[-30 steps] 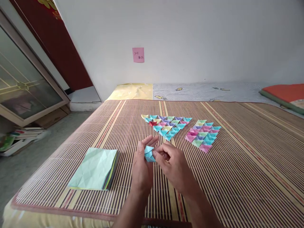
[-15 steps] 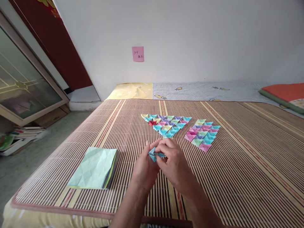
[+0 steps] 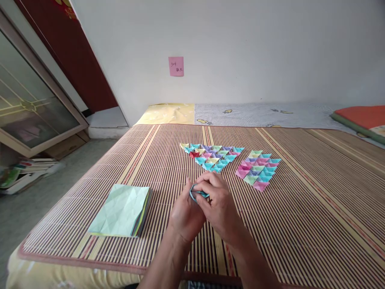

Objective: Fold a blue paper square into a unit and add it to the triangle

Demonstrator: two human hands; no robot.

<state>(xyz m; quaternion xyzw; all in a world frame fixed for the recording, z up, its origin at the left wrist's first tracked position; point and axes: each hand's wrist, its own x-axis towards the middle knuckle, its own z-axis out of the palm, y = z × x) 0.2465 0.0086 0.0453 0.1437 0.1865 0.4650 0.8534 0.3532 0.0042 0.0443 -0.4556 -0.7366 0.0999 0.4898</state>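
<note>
My left hand [image 3: 185, 210] and my right hand [image 3: 218, 202] meet above the striped bamboo mat [image 3: 300, 208], both pinched on a small folded blue paper piece [image 3: 197, 194]. Most of the piece is hidden between my fingers. Just beyond my hands lies a triangular patch of joined coloured paper triangles [image 3: 213, 156]. A second, diamond-shaped patch [image 3: 258, 170] lies to its right. A stack of creased coloured paper sheets [image 3: 122, 210], pale green on top, rests to the left of my left hand.
The mat covers a bed with a yellow sheet [image 3: 168, 114] and a dotted sheet [image 3: 261, 114] at the far end. A red cushion [image 3: 361, 118] sits at the right. A glass-doored cabinet [image 3: 27, 108] and books [image 3: 24, 172] stand on the floor at left. A pink note [image 3: 176, 66] hangs on the wall.
The blue paper piece was open and spread in my left hand; my fingers have closed over it and flattened it into a narrower fold. Both hands shifted slightly away from me.
</note>
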